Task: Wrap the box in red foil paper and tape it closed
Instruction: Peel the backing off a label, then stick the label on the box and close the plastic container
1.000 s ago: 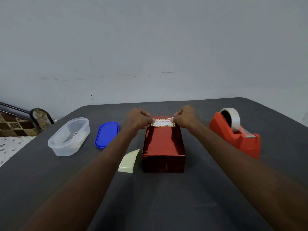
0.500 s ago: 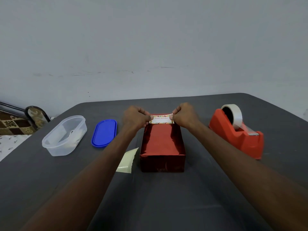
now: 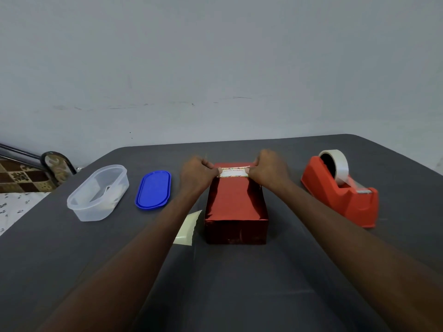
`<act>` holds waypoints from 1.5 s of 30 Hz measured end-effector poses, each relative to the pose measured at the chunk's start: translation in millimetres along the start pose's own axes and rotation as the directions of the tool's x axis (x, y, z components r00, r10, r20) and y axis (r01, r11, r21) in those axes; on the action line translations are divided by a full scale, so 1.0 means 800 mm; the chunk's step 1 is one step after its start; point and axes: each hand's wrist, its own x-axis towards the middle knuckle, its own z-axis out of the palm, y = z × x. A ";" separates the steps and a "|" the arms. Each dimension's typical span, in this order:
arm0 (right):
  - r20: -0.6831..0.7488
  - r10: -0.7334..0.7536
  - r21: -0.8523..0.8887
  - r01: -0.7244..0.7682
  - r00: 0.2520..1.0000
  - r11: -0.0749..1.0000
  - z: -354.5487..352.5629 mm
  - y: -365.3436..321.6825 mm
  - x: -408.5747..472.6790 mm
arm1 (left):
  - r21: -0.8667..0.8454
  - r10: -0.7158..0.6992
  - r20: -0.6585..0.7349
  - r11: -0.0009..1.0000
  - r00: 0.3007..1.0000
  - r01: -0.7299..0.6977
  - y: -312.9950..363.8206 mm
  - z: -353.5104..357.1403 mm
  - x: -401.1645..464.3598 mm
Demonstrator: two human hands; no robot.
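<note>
**Both hands on the label at the far end of the box**

Both hands are pinching the same little thing here: the left hand (image 3: 197,173) has the left end of a white greeting label (image 3: 233,172) with a colourful border, and the right hand (image 3: 268,171) has the right end. Fingers on each are curled in tight on it, stretching it flat across the far top edge of the foil-wrapped box (image 3: 236,207).

What matters for the next bit, I'd say: the box's long axis runs straight away from the person, and the label lies crosswise to that, right at the far end. So both hands are at full reach, about equally near it, one on each side. Pressing it down looks like the obvious next move, and it'd want to go down square to that far edge.

The box sits mid-table (image 3: 239,283), with the red tape dispenser (image 3: 340,190) off to its right and a scrap of pale backing paper (image 3: 188,227) just beside its near-left corner.

Hard to make out: the label's printing is too small to read properly, I can't tell if it's already stuck down or just held above the foil, and the box's far face is hidden. No tape seams visible from here either.
</note>
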 end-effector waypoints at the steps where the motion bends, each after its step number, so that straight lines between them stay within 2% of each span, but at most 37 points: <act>1: -0.031 -0.016 -0.008 0.016 0.999 1.000 -0.001 0.001 -0.006 | 0.004 0.002 -0.007 1.000 1.000 -0.002 -0.005 0.000 -0.002; 3: -0.102 -0.095 -0.031 0.092 0.990 0.995 -0.003 0.002 -0.017 | 0.042 0.046 -0.031 0.998 0.998 -0.044 -0.011 -0.003 -0.004; 5: -0.130 -0.202 -0.045 0.198 0.971 0.979 -0.005 -0.001 -0.027 | 0.095 0.162 -0.036 0.983 0.986 -0.158 -0.006 -0.008 -0.007; 6: -0.107 -0.240 -0.027 0.238 0.965 0.971 -0.005 -0.004 -0.031 | 0.118 0.218 0.006 0.969 0.976 -0.218 0.002 -0.010 -0.010; 8: 0.009 -0.281 0.025 0.281 0.960 0.960 0.001 -0.008 -0.040 | 0.140 0.274 0.175 0.944 0.946 -0.299 0.022 -0.012 -0.021; 10: 0.151 -0.300 -0.005 0.304 0.942 0.953 0.010 -0.007 -0.047 | 0.199 0.256 0.352 0.919 0.900 -0.340 0.035 -0.004 -0.033; 12: 0.246 -0.303 -0.070 0.329 0.921 0.942 0.015 -0.002 -0.051 | 0.262 0.210 0.460 0.896 0.862 -0.358 0.032 0.003 -0.039; 19: 0.286 -0.205 -0.145 0.253 0.936 0.956 0.008 0.007 -0.060 | 0.350 0.137 0.501 0.871 0.855 -0.344 0.014 -0.006 -0.039; 22: 0.265 -0.164 -0.100 0.196 0.950 0.976 0.005 0.006 -0.063 | 0.354 0.108 0.414 0.896 0.904 -0.269 0.002 -0.011 -0.035; 27: 0.086 -0.101 0.132 0.089 0.991 0.987 -0.001 0.011 -0.067 | 0.194 0.169 0.182 0.959 0.969 -0.204 -0.001 -0.027 -0.047; 33: 0.174 -0.062 0.304 0.006 0.983 0.953 0.001 0.003 -0.080 | 0.187 0.118 0.245 0.968 0.962 -0.167 0.008 -0.011 -0.052; 38: 0.144 -0.040 0.325 -0.009 0.989 0.946 0.001 0.002 -0.081 | 0.136 0.089 0.203 0.984 0.975 -0.118 0.002 -0.010 -0.052; 41: 0.078 -0.048 0.272 0.025 0.996 0.962 -0.006 -0.007 -0.083 | 0.118 0.084 0.156 0.988 0.984 -0.103 -0.004 -0.023 -0.053; 45: 0.015 -0.114 0.205 0.109 0.993 0.973 -0.022 -0.047 -0.091 | 0.249 0.083 0.065 0.964 0.994 -0.096 -0.033 -0.064 -0.037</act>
